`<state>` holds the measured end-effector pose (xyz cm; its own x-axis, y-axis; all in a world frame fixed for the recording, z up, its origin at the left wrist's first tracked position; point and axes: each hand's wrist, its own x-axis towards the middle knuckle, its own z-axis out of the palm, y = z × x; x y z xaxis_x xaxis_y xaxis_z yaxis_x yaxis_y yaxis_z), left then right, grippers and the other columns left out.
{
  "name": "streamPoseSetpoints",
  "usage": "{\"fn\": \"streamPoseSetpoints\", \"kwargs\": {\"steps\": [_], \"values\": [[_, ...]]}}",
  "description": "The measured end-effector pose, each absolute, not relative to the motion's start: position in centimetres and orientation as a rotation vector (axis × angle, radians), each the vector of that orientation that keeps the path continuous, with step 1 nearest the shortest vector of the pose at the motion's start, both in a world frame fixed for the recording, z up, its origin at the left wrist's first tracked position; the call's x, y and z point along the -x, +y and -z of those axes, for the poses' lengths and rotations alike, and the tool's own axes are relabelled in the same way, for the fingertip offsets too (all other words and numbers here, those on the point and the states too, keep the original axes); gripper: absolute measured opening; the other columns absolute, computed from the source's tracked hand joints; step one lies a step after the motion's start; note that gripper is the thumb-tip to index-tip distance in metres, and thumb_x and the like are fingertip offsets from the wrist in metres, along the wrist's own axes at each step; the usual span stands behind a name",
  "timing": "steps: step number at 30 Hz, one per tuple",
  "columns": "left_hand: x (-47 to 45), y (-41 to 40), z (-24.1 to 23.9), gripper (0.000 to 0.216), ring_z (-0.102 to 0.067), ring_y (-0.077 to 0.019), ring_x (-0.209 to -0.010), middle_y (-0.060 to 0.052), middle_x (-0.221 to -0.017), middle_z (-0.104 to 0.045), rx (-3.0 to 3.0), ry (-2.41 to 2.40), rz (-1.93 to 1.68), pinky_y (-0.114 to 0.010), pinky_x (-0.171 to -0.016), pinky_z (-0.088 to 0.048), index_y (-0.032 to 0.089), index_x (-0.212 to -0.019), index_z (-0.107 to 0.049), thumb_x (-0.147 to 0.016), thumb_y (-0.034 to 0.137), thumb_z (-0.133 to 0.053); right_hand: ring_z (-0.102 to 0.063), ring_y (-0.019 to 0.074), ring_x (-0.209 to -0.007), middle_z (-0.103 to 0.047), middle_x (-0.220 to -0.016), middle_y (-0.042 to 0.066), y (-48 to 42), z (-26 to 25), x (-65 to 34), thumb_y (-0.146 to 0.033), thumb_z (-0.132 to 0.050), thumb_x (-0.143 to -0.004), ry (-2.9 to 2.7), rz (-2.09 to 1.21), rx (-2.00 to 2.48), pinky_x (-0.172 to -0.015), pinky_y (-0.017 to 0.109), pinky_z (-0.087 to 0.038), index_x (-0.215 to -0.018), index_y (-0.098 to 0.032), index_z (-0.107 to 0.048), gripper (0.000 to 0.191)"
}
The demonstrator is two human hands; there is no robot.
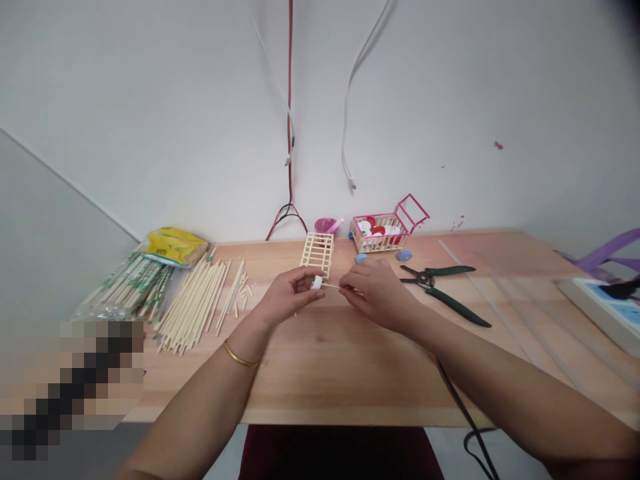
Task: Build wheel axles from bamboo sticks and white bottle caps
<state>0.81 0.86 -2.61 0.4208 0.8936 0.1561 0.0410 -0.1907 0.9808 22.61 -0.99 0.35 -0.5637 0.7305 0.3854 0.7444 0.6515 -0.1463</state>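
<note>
A small white bottle cap [317, 283] is pinched between the thumb and fingers of my left hand [293, 290]. My right hand [375, 290] grips a thin wooden stick [331, 286], whose far end meets the cap. Whether the stick goes through the cap cannot be made out. Just beyond my hands, a small frame of wooden sticks [317, 252] lies on the table. Behind my right hand stands a little stick-built cart [379, 233] with pink edging and a pink handle, holding red and white caps. Two blue wheels [405, 255] show at its front.
Loose wooden sticks [193, 303] and short cut pieces lie at the left, beside wrapped chopsticks [125, 283] and a yellow packet [175, 247]. Green-handled wire strippers [445, 290] lie open at the right. A pink bowl-like object [325, 225] sits near the wall. Cables [290, 100] hang down.
</note>
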Motion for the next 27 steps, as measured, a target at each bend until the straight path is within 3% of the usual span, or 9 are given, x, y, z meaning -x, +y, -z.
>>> {"fn": "streamPoseSetpoints", "kwargs": {"steps": [4, 11, 18, 23, 27], "values": [[-0.8, 0.9, 2.6, 0.042, -0.061, -0.0165, -0.082, -0.005, -0.089, -0.064, -1.615, 0.881, -0.958, -0.028, -0.071, -0.049, 0.018, -0.108, -0.065, -0.069, 0.031, -0.076, -0.047, 0.0198, -0.082, -0.065, -0.08, 0.005, -1.1, -0.3, -22.5, -0.027, -0.049, -0.091, -2.482, 0.047, 1.18, -0.072, 0.033, -0.022, -0.081, -0.017, -0.065, 0.021], [-0.8, 0.7, 2.4, 0.05, -0.063, -0.0161, -0.083, -0.009, -0.104, -0.065, -1.569, 0.827, -0.892, -0.029, -0.074, -0.05, 0.019, -0.114, -0.06, -0.068, 0.028, -0.076, -0.047, 0.0199, -0.083, -0.064, -0.081, 0.006, -1.1, -0.3, -22.5, -0.027, -0.048, -0.09, -2.476, 0.008, 1.17, -0.073, 0.032, -0.023, -0.081, -0.017, -0.064, 0.021], [-0.4, 0.4, 1.5, 0.046, -0.061, -0.0211, -0.097, -0.011, -0.106, -0.065, -1.732, 0.835, -0.834, -0.032, -0.083, -0.049, 0.018, -0.111, -0.061, -0.07, 0.032, -0.075, -0.047, 0.0194, -0.083, -0.064, -0.083, 0.005, -1.7, 1.0, -21.5, -0.024, -0.054, -0.085, -2.495, -0.151, 1.099, -0.073, 0.032, -0.024, -0.081, -0.018, -0.067, 0.016], [-0.1, 0.8, 1.2, 0.029, -0.062, -0.0174, -0.081, -0.007, -0.086, -0.067, -1.695, 1.018, -1.136, -0.031, -0.078, -0.049, 0.014, -0.089, -0.066, -0.079, 0.041, -0.065, -0.049, 0.0192, -0.082, -0.066, -0.08, 0.005, -1.9, 0.9, -21.2, -0.024, -0.052, -0.088, -2.502, -0.164, 1.161, -0.072, 0.032, -0.024, -0.082, -0.017, -0.067, 0.017], [0.1, 1.7, 2.0, 0.027, -0.06, -0.0168, -0.089, -0.006, -0.092, -0.066, -1.612, 1.058, -1.439, -0.031, -0.086, -0.047, 0.015, -0.091, -0.065, -0.081, 0.04, -0.062, -0.05, 0.019, -0.081, -0.066, -0.082, 0.005, -1.1, 0.0, -21.2, -0.026, -0.051, -0.089, -2.44, -0.132, 1.184, -0.074, 0.032, -0.025, -0.083, -0.016, -0.066, 0.019]]}}
